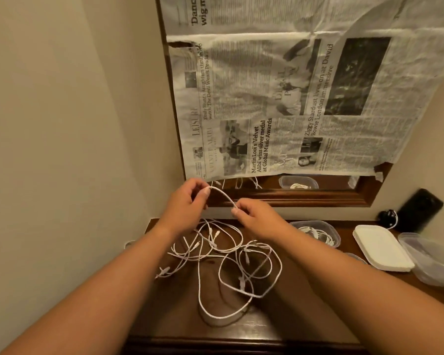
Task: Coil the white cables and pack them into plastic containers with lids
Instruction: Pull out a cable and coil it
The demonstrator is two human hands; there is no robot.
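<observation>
above the dark table (169, 316), pinching one white cable (222, 194) with left hand (182, 203) and right hand (256, 216), arched between them over a loose tangle (241, 281), near a container (336, 239).

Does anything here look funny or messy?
Yes. A crinkled newspaper covers most of the mirror, torn near its top left edge. On the table, white cables lie in a tangle.

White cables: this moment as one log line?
left hand: pinches cable | right hand: pinches same cable | pile: tangled on table
</observation>
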